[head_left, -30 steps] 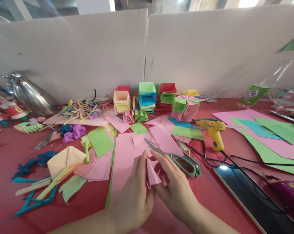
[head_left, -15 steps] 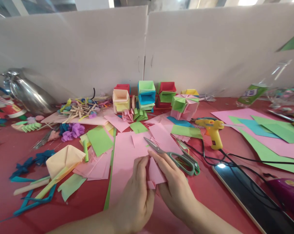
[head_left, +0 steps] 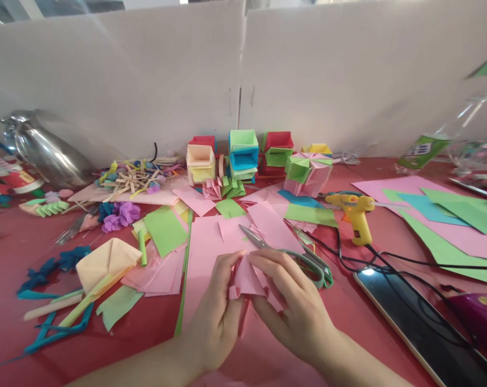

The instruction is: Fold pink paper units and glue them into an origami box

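Both my hands meet low in the middle of the head view around a small folded pink paper piece [head_left: 246,279]. My left hand [head_left: 216,317] pinches its left edge with fingers curled. My right hand [head_left: 295,309] grips its right side, fingers bent over the top. The piece is held just above larger pink sheets [head_left: 205,250] lying on the red table [head_left: 34,258]. Green-handled scissors [head_left: 303,258] lie right behind my right hand's fingers.
A yellow glue gun [head_left: 354,212] with black cords and a dark phone [head_left: 413,320] are to the right. Folded paper boxes [head_left: 243,153] stand at the back by the white partition. Paper scraps, sticks [head_left: 133,180], a peach folded shape [head_left: 106,260] and a metal kettle [head_left: 45,150] fill the left.
My hands have turned and refolded the pink piece, drawing closer together. My right fingers now curl over its top; before they lay flatter beside it.
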`<state>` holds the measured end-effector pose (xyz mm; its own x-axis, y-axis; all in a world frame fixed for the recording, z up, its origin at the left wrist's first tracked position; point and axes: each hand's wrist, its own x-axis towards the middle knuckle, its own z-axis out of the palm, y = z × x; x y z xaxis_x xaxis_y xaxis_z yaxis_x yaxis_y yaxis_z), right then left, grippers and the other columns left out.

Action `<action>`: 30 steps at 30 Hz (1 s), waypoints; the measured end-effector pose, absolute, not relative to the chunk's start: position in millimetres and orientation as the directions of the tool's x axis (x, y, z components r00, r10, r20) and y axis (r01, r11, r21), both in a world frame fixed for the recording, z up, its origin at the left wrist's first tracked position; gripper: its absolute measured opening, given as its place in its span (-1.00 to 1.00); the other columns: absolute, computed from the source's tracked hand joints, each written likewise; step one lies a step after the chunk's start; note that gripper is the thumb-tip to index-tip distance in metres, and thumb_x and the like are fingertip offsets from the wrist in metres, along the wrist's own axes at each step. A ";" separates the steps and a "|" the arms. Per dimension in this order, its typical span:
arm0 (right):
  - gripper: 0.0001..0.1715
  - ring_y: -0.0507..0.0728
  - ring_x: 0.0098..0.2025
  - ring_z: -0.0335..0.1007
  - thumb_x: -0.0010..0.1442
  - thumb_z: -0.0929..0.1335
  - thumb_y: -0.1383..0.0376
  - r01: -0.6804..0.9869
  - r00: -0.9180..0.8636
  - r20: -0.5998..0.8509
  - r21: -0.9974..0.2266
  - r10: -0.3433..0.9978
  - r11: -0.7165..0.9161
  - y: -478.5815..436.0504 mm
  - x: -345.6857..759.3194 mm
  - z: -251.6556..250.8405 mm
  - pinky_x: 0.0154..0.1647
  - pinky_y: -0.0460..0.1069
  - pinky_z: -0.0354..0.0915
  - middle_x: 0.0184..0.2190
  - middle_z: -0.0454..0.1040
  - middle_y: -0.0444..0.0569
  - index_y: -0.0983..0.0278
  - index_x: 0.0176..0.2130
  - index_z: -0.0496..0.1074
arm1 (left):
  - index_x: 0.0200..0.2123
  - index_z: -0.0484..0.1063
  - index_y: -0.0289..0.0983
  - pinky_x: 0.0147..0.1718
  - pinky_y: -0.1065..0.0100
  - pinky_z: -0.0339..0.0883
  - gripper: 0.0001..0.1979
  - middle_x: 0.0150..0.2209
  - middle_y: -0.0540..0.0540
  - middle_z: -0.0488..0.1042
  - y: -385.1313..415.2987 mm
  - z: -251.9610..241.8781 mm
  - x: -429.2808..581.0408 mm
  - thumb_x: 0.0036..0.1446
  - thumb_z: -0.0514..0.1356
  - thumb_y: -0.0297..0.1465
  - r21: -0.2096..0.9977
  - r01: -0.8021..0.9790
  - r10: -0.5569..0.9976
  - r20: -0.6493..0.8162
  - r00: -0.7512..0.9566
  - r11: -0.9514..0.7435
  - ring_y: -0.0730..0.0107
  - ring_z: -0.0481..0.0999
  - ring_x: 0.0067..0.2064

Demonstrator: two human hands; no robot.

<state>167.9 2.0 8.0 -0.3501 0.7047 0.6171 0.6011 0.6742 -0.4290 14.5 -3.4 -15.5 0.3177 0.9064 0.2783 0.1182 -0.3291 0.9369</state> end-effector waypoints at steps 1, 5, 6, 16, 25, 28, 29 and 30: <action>-0.53 0.18 -0.06 0.30 0.08 0.24 0.48 0.607 -0.373 0.623 -0.397 0.688 0.688 2.5 168.4 9.0 -0.11 0.06 0.30 -0.10 0.36 0.09 0.26 0.01 0.23 | 0.12 0.07 -0.15 0.11 0.18 0.13 -0.62 0.10 -0.14 0.19 -2.8 -16.3 13.9 0.24 -0.11 -0.48 0.934 0.114 0.904 0.291 0.313 -0.340 0.27 0.21 0.13; -0.59 0.22 -0.06 0.31 0.11 0.32 0.35 0.643 -0.422 0.632 -0.297 0.650 0.706 3.8 172.1 11.0 -0.10 0.12 0.30 -0.08 0.37 0.16 0.32 -0.02 0.28 | 0.09 0.15 -0.13 0.09 0.24 0.17 -0.57 0.11 -0.08 0.23 -0.4 -20.0 10.4 0.18 -0.10 -0.56 0.948 0.107 0.920 0.259 0.296 -0.301 0.31 0.21 0.15; -0.59 0.24 -0.06 0.30 0.11 0.34 0.29 0.647 -0.432 0.633 -0.278 0.642 0.710 3.8 173.4 11.5 -0.10 0.13 0.30 -0.08 0.38 0.18 0.34 -0.03 0.30 | 0.07 0.17 -0.13 0.09 0.25 0.18 -0.55 0.09 -0.06 0.26 0.7 -20.6 9.2 0.16 -0.11 -0.58 0.954 0.112 0.927 0.235 0.293 -0.278 0.32 0.23 0.13; -0.77 0.07 -0.23 0.39 0.20 0.29 0.25 0.454 -0.307 0.352 -0.762 0.884 0.461 9.6 183.0 17.7 -0.21 -0.04 0.32 -0.29 0.45 -0.04 0.19 -0.15 0.47 | 0.03 0.27 -0.17 0.02 0.13 0.24 -0.45 -0.01 -0.09 0.35 15.0 -10.9 -0.7 -0.03 -0.05 -0.66 0.935 0.116 0.849 0.246 0.468 -0.335 0.23 0.33 0.04; -0.81 0.02 -0.41 0.34 0.09 0.37 0.18 0.318 -0.330 -0.017 -0.943 0.944 0.094 12.7 184.9 16.3 -0.43 -0.10 0.23 -0.43 0.49 -0.13 0.22 -0.34 0.53 | 0.17 0.00 -0.14 -0.17 0.16 0.39 -0.36 0.07 -0.22 0.30 17.9 -8.2 -2.8 0.03 0.11 -0.55 0.993 0.093 0.920 0.025 0.391 -0.067 0.11 0.35 0.04; -0.76 -0.03 -0.52 0.25 0.05 0.39 0.14 0.231 -0.273 -0.068 -0.973 0.960 -0.003 13.9 185.6 16.2 -0.55 -0.12 0.15 -0.53 0.43 -0.14 0.27 -0.41 0.52 | 0.18 -0.05 -0.14 -0.32 0.22 0.44 -0.39 0.16 -0.28 0.18 19.0 -6.5 -2.5 0.11 0.14 -0.35 0.999 -0.007 0.919 -0.026 0.393 0.031 0.04 0.34 0.04; -0.73 -0.05 -0.58 0.19 0.04 0.39 0.12 0.198 -0.242 -0.090 -0.979 0.966 -0.042 14.5 185.5 16.3 -0.61 -0.14 0.10 -0.59 0.38 -0.16 0.29 -0.43 0.50 | 0.18 -0.04 -0.16 -0.26 0.18 0.42 -0.43 0.18 -0.29 0.14 19.0 -6.8 -2.6 0.14 0.11 -0.29 0.999 -0.026 0.928 -0.008 0.372 0.019 0.05 0.33 0.06; -0.70 -0.07 -0.63 0.12 0.03 0.39 0.10 0.162 -0.207 -0.113 -0.984 0.972 -0.080 15.2 185.1 16.5 -0.66 -0.14 0.03 -0.64 0.32 -0.18 0.30 -0.46 0.48 | 0.16 -0.01 -0.18 -0.16 0.13 0.38 -0.47 0.18 -0.29 0.12 18.8 -7.6 -2.9 0.16 0.08 -0.24 0.999 -0.027 0.944 0.036 0.329 -0.029 0.06 0.29 0.09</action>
